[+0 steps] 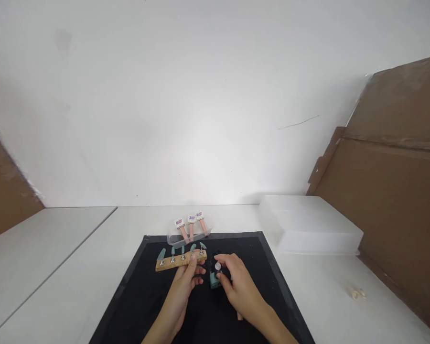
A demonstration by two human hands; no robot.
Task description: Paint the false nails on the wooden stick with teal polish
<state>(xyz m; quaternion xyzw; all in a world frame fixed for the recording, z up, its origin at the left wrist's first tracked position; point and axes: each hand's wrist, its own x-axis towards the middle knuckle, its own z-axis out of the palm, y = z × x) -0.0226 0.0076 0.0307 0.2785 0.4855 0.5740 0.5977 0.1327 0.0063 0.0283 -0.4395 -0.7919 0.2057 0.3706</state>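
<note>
A white wall (200,95) fills the upper half of the view, with brown cardboard sheets (390,191) leaning at three o'clock and a sliver of another at nine o'clock, cut off by the frame edge. Below lies a white table (75,267), and on it, at the centre, a black mat (150,296) whose near edge runs out of the frame at six o'clock. At two o'clock from the mat sits a translucent white plastic box (308,224), upside down or lidded; which one cannot be told. On the mat's far edge, at twelve o'clock, a small clear tray (186,239) holds three pink nail-tip stands with labelled tops, the print too small to read. Just nearer lies a wooden strip (172,263) carrying five teal nail tips on metal pins. The left hand (181,291) reaches up from six o'clock, its fingertips resting on the strip's right end, fingers loosely curled rather than clamped. The right hand (240,286) comes in from five o'clock, thumb and forefinger pinched around a small teal polish bottle (215,279) standing on the mat just right of the strip; the bottle's lower part is partly hidden by the fingers. A tiny pale object (357,293) lies on the table at four o'clock, too small to identify.
</note>
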